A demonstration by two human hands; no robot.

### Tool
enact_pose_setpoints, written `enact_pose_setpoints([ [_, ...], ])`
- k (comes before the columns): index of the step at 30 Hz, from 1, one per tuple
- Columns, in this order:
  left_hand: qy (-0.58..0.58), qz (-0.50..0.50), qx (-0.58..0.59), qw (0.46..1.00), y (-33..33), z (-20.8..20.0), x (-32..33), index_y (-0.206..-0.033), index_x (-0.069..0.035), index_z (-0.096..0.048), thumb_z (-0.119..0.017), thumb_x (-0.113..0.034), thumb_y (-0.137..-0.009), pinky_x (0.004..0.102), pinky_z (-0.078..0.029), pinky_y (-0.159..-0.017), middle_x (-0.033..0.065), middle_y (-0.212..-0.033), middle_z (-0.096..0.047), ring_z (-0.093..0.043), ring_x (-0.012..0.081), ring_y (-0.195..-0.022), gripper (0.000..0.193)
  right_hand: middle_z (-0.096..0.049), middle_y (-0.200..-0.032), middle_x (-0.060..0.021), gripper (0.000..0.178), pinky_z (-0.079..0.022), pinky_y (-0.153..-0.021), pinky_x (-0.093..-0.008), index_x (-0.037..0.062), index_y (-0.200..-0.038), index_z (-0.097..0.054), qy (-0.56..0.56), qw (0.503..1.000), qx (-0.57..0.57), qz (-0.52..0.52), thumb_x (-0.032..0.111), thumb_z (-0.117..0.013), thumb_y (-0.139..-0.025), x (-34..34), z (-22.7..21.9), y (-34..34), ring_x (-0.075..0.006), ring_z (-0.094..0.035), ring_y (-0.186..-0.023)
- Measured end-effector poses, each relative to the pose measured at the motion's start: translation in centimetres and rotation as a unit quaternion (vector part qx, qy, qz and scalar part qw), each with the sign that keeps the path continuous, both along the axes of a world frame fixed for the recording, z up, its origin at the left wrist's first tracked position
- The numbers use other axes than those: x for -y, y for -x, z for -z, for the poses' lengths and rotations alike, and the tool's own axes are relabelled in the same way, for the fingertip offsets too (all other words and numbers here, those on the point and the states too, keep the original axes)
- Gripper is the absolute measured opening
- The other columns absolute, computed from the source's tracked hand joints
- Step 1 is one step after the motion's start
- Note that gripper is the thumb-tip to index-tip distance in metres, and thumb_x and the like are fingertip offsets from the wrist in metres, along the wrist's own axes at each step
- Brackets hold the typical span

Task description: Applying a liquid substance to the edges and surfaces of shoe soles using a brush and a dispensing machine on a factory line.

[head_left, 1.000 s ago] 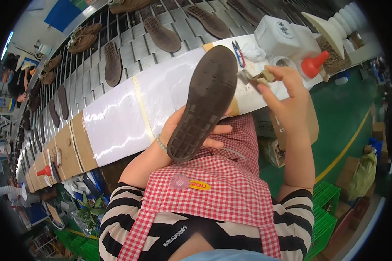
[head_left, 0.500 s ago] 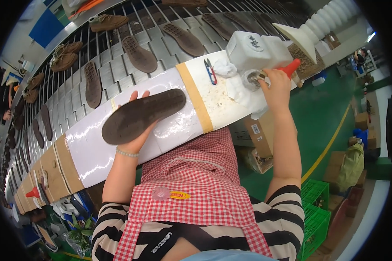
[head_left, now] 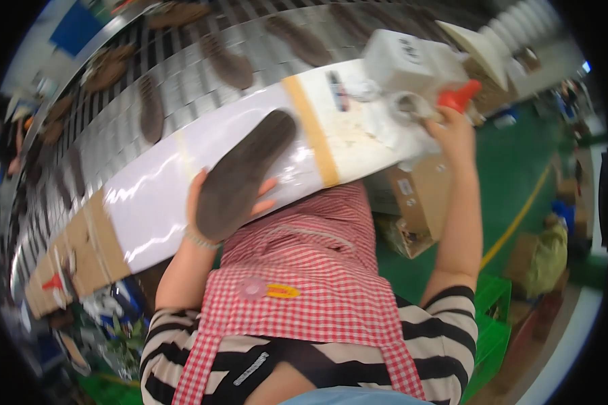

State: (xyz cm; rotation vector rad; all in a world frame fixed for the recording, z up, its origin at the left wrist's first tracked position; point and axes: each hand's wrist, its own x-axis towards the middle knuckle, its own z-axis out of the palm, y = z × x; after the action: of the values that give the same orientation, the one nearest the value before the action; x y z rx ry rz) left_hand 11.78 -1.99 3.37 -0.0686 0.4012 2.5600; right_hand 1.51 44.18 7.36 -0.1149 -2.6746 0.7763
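Note:
My left hand (head_left: pixel 195 199) holds a dark brown shoe sole (head_left: pixel 240 175) from beneath, tilted above the white board (head_left: pixel 172 189). Its thumb and fingers show on either side of the sole. At the far right of the board my right hand (head_left: pixel 454 133) is closed, with its fingertips at the side of a small round cup (head_left: pixel 412 106). What those fingers pinch is blurred. Just beyond that hand is a red cone-shaped nozzle (head_left: pixel 459 96). White cloth or paper (head_left: pixel 375 125) lies beside the cup.
White plastic jugs (head_left: pixel 398 61) stand behind the cup. Small snips (head_left: pixel 338 91) lie on the board. Behind, a slatted metal conveyor (head_left: pixel 182 98) carries several soles (head_left: pixel 226 62) and brown shoes (head_left: pixel 108 67). A white funnel-ended hose (head_left: pixel 483 54) hangs at the far right, above the board's end.
The sole has turned steeper and shifted slightly right, with my left hand now gripping around its near end. My right hand has drawn slightly right and nearer. The view has shifted and blurred.

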Motion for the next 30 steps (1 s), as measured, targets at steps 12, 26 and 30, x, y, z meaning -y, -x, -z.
enact_pose_setpoints([
  [12, -0.048, -0.045, -0.019, 0.998, 1.7, -2.7, -6.7, -0.155, -0.006, -0.034, -0.035, -0.042, -0.108, 0.0591, -0.035, -0.116, 0.0193, -0.156, -0.040, -0.039, 0.0355, -0.144, 0.059, -0.068, -0.111, -0.0112, 0.047, -0.046, -0.101, -0.0400, 0.0053, -0.118, -0.069, 0.192, 0.909, -0.127, -0.348, 0.004, -0.081, -0.072, 17.2, -5.4, -9.2, -0.0286, -0.062, -0.114],
  [26, 0.014, -0.088, -0.025, 0.996, 1.3, -2.7, -7.7, -0.148, 0.002, -0.041, -0.032, -0.030, -0.109, 0.0455, -0.045, -0.113, 0.0256, -0.142, -0.051, -0.051, 0.0321, -0.134, 0.051, -0.068, -0.101, -0.0031, 0.047, -0.043, -0.105, -0.0513, 0.0097, -0.110, -0.072, 0.029, 0.867, -0.193, -0.458, 0.007, -0.079, -0.064, 20.8, -4.5, -10.2, -0.0269, -0.062, -0.112],
  [30, -0.046, -0.050, -0.023, 0.997, 1.7, -2.0, -7.7, -0.149, 0.004, -0.039, -0.031, -0.030, -0.109, 0.0464, -0.042, -0.115, 0.0261, -0.144, -0.050, -0.050, 0.0348, -0.135, 0.053, -0.068, -0.101, -0.0029, 0.046, -0.041, -0.107, -0.0506, 0.0101, -0.110, -0.072, 0.019, 0.881, -0.220, -0.418, 0.009, -0.080, -0.065, 20.8, -4.4, -9.9, -0.0265, -0.062, -0.112],
])
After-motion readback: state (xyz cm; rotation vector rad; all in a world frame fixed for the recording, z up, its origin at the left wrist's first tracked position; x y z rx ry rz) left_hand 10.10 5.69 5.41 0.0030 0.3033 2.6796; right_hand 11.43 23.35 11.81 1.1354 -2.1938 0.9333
